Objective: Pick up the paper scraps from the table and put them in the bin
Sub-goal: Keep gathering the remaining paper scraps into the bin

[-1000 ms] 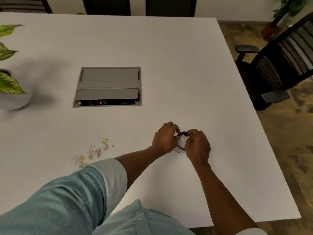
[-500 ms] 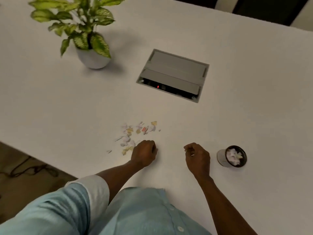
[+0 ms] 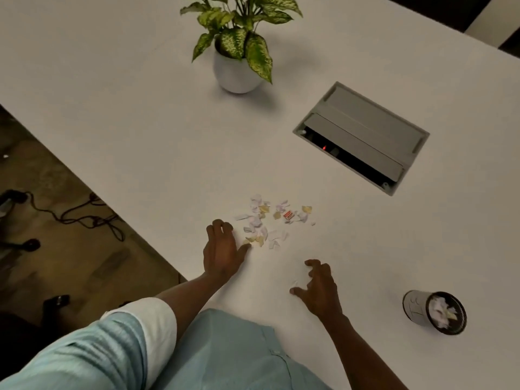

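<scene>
Several small paper scraps [image 3: 270, 220], white, yellow and one red, lie scattered on the white table [image 3: 140, 122]. My left hand [image 3: 222, 249] rests flat at the pile's left edge, fingers spread, its thumb touching the nearest yellow scraps. My right hand [image 3: 318, 288] hovers lower right of the pile with curled, parted fingers and holds nothing; one stray white scrap [image 3: 294, 283] lies just by its fingertips. The bin [image 3: 413, 308], a small grey cup with a black rim, stands far right of my right hand and has paper scraps in it.
A potted plant [image 3: 237, 71] in a white pot stands behind the scraps. A grey cable box [image 3: 363, 136] is sunk into the table at the right. The table's edge runs diagonally at the left, with cables [image 3: 84, 218] on the floor beyond.
Both hands left the bin and moved left to the scrap pile. My left hand opened from a fist and lies flat by the scraps; my right hand's fingers have spread.
</scene>
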`<action>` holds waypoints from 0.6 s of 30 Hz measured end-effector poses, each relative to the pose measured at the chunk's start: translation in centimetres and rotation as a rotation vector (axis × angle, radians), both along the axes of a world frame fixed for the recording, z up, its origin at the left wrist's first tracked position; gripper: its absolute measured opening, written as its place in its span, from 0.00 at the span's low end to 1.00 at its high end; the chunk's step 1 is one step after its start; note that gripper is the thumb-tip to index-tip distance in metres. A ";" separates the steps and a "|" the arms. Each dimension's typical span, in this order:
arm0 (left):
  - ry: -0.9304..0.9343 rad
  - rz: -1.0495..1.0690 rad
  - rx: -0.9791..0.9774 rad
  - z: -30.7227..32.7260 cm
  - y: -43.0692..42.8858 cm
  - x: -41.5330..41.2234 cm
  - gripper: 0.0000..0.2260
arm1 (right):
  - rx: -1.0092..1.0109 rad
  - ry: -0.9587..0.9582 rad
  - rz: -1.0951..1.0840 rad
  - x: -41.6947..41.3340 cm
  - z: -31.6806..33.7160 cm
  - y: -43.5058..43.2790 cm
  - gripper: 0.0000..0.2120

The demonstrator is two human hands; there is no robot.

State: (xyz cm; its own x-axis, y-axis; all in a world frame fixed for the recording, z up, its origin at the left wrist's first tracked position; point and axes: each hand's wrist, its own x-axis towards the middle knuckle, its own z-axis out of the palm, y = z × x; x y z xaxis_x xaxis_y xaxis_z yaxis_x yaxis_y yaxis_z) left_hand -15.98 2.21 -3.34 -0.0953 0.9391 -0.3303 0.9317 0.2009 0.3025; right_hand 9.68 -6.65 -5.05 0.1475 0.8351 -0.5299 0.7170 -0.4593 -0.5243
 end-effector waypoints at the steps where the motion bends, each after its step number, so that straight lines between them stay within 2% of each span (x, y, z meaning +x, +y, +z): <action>1: 0.005 0.000 -0.003 -0.2 0.0 -0.3 0.34 | -0.012 -0.005 0.000 -0.5 -0.2 0.1 0.38; 5: 0.023 -0.011 -0.053 -1.0 0.1 -1.2 0.45 | 0.012 -0.013 -0.014 -2.3 -0.7 1.0 0.35; 10: -0.028 -0.051 -0.074 -1.8 0.3 -0.8 0.46 | 0.062 -0.019 -0.022 -3.7 -0.8 3.9 0.34; 13: -0.089 -0.077 -0.092 -1.9 0.7 0.1 0.44 | 0.070 -0.032 0.024 -4.3 -1.0 5.8 0.35; 18: -0.157 -0.135 -0.065 -2.0 1.4 1.4 0.31 | 0.069 -0.065 0.177 -5.2 -1.3 8.0 0.36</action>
